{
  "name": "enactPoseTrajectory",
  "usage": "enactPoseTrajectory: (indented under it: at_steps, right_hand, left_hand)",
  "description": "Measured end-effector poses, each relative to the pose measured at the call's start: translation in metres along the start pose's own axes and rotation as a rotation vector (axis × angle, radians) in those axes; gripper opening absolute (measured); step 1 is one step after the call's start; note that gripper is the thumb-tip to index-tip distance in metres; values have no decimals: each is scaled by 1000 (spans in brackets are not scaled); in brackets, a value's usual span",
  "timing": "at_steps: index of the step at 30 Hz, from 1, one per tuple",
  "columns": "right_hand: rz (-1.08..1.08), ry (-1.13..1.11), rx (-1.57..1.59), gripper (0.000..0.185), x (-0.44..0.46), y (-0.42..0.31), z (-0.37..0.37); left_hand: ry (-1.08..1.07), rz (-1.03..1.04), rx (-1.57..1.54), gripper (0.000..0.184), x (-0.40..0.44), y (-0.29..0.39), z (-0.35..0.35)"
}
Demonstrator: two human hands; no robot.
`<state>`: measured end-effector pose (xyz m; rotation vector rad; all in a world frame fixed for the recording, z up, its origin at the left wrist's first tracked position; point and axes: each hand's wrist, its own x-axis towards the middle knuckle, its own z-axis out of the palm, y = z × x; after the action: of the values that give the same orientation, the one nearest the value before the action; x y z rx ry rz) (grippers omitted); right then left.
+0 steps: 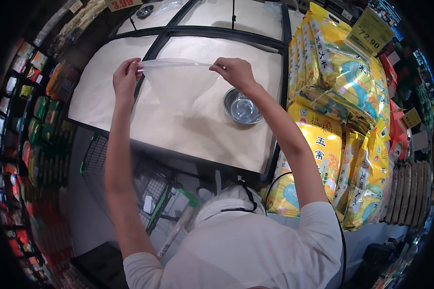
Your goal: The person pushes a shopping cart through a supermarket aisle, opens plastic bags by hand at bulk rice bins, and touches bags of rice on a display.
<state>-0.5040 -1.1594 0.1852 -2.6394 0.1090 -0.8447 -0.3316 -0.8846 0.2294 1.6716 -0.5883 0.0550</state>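
Observation:
A clear plastic bag (176,84) is stretched between my hands above a bin of loose white rice (193,132). My left hand (126,77) pinches one top corner of the bag near the bin's divider. At the opposite corner, the fingers of my right hand (234,72) are closed on the bag's edge. The bag hangs down limp, its see-through sides showing the rice behind. Just below my right forearm, a round metal bowl (242,107) rests on the rice, touched by neither hand.
Yellow rice bags (318,149) are stacked to the right of the bin. Black dividers (222,32) split the bins. A shopping cart (152,202) stands below the bin's front edge. Packed shelves (38,125) line the left side, and a price sign (370,33) is at upper right.

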Motion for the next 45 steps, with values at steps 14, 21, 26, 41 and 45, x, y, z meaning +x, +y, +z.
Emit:
enactPoseTrajectory:
  at_steps: [14, 21, 26, 41, 45]
  right_hand:
    - [58, 148, 198, 12, -10, -1, 10]
    - [52, -68, 866, 26, -7, -37, 30]
    - [23, -34, 1081, 72, -30, -48, 50]
    - [-43, -119, 231, 33, -174, 7, 73]
    - [-157, -383, -68, 23, -228, 61, 77]
  left_hand:
    - [-151, 96, 63, 28, -29, 1, 3]
    - [-318, 252, 523, 55, -81, 13, 67]
    - [-229, 239, 248, 24, -92, -24, 87]
    - [-158, -416, -617, 21, -211, -98, 93]
    - [-479, -288, -236, 23, -264, -102, 129]
